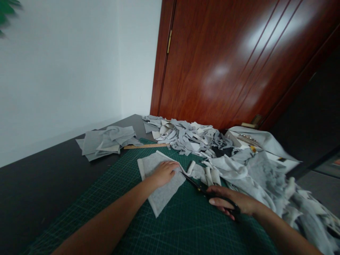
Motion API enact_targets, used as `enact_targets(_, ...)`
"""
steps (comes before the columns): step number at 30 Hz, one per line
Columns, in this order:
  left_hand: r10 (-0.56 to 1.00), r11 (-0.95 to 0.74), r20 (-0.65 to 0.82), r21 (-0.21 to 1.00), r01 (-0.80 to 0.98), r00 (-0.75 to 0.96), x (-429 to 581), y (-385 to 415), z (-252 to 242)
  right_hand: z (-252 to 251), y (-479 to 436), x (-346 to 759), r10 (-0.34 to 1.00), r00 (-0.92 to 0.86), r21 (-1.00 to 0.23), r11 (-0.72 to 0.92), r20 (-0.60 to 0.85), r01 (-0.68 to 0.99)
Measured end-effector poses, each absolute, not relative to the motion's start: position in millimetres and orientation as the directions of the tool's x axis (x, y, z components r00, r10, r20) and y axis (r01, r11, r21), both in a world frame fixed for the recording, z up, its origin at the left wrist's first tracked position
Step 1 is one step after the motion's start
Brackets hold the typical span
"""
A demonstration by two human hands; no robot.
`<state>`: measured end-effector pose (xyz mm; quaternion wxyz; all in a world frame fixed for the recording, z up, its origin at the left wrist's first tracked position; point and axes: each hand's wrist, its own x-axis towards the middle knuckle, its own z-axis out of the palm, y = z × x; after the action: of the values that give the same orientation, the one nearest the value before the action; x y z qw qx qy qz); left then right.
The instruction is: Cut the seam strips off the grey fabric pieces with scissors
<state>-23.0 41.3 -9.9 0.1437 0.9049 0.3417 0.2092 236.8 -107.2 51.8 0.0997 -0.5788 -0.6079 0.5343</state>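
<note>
A pale grey piece of fabric (pixel 159 191) with rolled light edges lies on the green cutting mat (pixel 170 230). My left hand (pixel 165 173) rests on it with fingers stretched out, near its right edge. Black-handled scissors (pixel 195 184) are gripped in my right hand (pixel 225 201), their blades pointing up and left. The blade tips meet the fabric's right edge, close to my left fingertips. Beside the blades a narrow strip of fabric (pixel 191 168) curls at that edge.
A wooden ruler (pixel 147 146) lies at the mat's far edge, next to a stack of grey fabric pieces (pixel 106 141). Fabric scraps (pixel 186 134) are heaped behind. On the right, crumpled grey cloth (pixel 255 177) lies before a white box (pixel 239 140). A wooden door (pixel 212 63) stands behind.
</note>
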Motion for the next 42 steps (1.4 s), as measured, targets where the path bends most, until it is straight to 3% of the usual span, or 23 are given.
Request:
enact_targets(12, 0.713, -0.701, 0.255, 0.259, 0.665, 0.653, -34.5, 44.6, -6.1, 57.9, -104.6, 233.9, 0.77, -0.34, -0.783, -0.312, -0.54, 0.538)
enact_targets(42, 0.743, -0.67, 0.254, 0.294, 0.682, 0.62, -35.2, 42.5, -3.6, 56.5, -86.6, 224.1, 0.799, -0.335, -0.778, -0.244, -0.499, 0.579)
